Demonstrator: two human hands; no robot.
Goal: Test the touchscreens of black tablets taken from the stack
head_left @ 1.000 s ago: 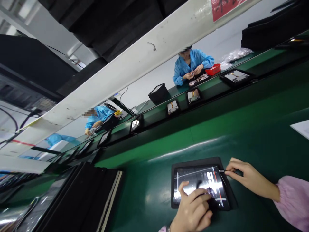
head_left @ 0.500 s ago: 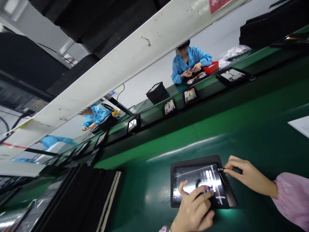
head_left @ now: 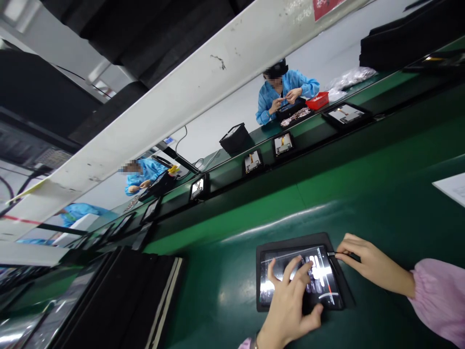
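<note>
Overhead, a white beam spans green benches; left hand spread on panel.

My left hand is covering the lower middle of the panel, and my wrist is running off the bottom edge. The tool tip my right hand is pinching is too small to identify.

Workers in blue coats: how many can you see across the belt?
3. One sits far right by the red tray, a person; a second person sits mid-left; a third blue coat shows far left, mostly hidden. More may be hidden.
</note>
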